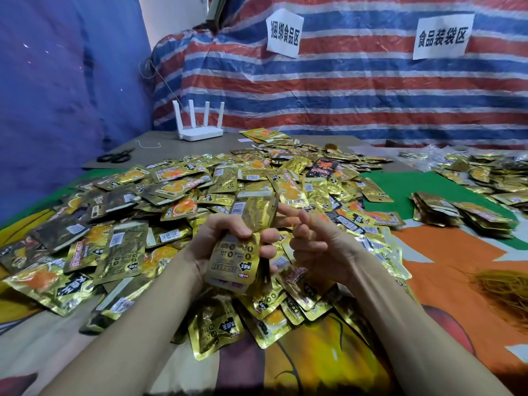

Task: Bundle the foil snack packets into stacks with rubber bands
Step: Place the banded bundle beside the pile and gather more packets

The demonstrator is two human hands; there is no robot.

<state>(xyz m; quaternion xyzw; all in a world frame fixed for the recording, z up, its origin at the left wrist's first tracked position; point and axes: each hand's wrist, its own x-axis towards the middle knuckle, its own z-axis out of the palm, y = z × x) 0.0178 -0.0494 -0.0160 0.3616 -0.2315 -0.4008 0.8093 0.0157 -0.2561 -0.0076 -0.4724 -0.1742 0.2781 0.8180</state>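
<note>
Stack of packets (255, 210), gripped in the left hand (211, 244) above the loose heap (177, 190), runs lengthwise away from the person. Right hand (314, 241) hovers just right of it, fingers half-curled; whether it pinches anything is too fine to tell.

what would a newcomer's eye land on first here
The sprawling heap of gold foil packets covering the middle of the table grabs the eye first. In front of it, at centre, the left hand holds a stack of packets, with the right hand just beside it. Behind everything hangs a red, white and blue striped tarp bearing two white paper signs.
</note>
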